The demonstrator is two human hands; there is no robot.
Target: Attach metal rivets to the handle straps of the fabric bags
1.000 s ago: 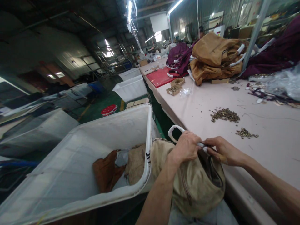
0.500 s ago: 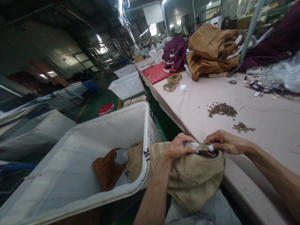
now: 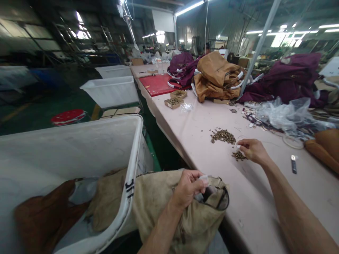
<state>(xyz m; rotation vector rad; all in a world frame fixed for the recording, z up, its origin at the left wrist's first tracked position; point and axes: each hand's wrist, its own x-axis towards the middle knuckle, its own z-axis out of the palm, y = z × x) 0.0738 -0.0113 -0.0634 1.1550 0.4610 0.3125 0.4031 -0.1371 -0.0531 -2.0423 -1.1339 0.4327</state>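
My left hand is closed in a pinch on the white-wrapped strap of a beige bag. The bag's dark-edged opening faces right, by the table edge. Over the table, my right hand has its fingers pinched together at a small pile of brass-coloured metal studs. Something white shows at those fingertips; whether a stud is between them is too small to tell. A larger pile of studs lies just beyond.
A white plastic bin with brown and beige bags stands at left. The pink-covered table carries stud boxes, a red sheet, tan bags, purple bags, clear plastic and a small dark tool.
My right hand has left the strap and moved right, out over the small stud pile. My left hand still grips the strap. The view has turned right.
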